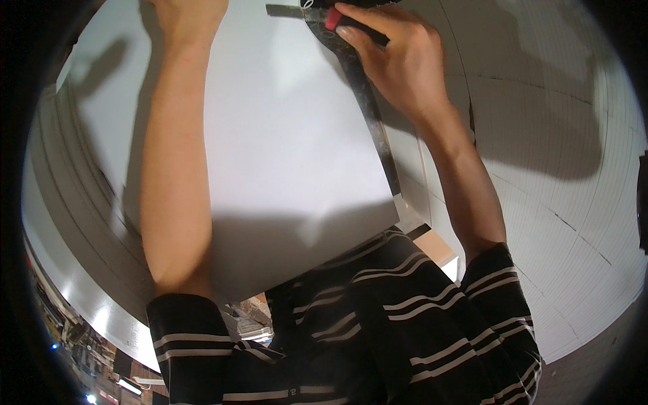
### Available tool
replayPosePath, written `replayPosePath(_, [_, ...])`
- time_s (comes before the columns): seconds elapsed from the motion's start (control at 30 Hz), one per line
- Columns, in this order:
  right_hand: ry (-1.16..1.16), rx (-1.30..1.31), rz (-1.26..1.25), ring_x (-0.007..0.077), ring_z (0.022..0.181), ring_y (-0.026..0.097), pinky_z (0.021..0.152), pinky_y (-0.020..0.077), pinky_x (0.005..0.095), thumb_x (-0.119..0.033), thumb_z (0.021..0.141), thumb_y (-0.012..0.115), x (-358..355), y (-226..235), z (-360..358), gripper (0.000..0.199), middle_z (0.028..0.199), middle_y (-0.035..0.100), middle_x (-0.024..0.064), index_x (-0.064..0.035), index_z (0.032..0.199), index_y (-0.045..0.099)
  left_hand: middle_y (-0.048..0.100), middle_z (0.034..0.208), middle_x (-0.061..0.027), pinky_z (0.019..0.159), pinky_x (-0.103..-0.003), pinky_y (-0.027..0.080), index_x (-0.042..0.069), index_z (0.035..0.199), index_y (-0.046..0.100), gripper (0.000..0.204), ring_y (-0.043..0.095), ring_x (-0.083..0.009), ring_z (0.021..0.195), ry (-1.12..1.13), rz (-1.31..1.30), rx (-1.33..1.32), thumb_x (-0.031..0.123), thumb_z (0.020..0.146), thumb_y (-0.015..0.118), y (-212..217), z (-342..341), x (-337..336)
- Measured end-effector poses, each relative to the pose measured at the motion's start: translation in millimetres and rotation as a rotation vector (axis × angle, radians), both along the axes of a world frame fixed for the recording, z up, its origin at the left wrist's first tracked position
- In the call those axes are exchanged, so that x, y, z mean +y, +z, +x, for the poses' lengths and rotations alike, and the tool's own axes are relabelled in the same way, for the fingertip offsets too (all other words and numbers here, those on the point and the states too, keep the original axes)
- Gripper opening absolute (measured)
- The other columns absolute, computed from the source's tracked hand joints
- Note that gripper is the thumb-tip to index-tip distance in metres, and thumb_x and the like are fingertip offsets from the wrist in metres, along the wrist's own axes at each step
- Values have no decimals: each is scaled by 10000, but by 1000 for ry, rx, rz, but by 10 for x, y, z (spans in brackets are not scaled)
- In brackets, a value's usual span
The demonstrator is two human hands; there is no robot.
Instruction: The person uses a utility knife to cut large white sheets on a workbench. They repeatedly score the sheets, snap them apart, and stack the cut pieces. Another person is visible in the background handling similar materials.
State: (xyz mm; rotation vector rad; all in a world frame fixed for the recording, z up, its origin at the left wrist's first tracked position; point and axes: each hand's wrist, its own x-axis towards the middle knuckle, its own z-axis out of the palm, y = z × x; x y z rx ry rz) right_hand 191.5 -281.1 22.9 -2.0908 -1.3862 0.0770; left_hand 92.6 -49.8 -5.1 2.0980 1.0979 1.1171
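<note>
A large white panel (pixel 297 135) lies in front of me, with a dark edge strip (pixel 364 101) along its right side. My right hand (pixel 408 57) is closed around a tool with a red and black handle (pixel 332 18), at the far end of that strip. A flat grey blade-like piece (pixel 285 11) points left from the tool over the panel; whether it belongs to the tool is hard to tell. Thin pale curls (pixel 308 4) lie by it. My left hand (pixel 192 10) reaches over the panel's far left, its fingers cut off by the top edge.
A pale grained surface (pixel 540 121) with cracks or seams stretches to the right. Stacked pale sheet edges (pixel 67 155) curve along the left. Below, past a shiny rim (pixel 101 314), cluttered goods show. A light brown block (pixel 432 246) sits near the panel's near right corner.
</note>
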Motion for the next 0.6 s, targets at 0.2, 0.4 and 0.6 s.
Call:
replayPosePath(0.2, [-98, 70, 53, 273, 713, 709, 660, 561, 366, -123, 920, 745, 163, -82, -42, 194, 891, 754, 156, -55, 1096, 789, 575, 1411, -272, 1171, -428, 363, 20, 1416, 560, 425, 507, -407, 1360, 37, 44, 8, 248, 1063, 498, -61, 2, 75])
replayPosePath(0.4, [-131, -2, 1, 234, 845, 703, 752, 561, 346, -186, 881, 806, -167, -163, -159, 295, 964, 755, 88, -164, 1174, 791, 574, 1404, -280, 1163, -430, 370, -1, 1396, 568, 410, 509, -410, 1355, 38, 41, -59, 220, 1056, 509, -116, 23, 89])
replayPosePath(0.6, [-199, -28, 6, 246, 798, 706, 708, 542, 329, -195, 881, 811, -7, -226, -90, 275, 926, 760, 92, -149, 1151, 798, 569, 1410, -277, 1156, -430, 379, -5, 1395, 566, 408, 518, -412, 1344, 28, 46, -67, 223, 1061, 506, -113, 7, 47])
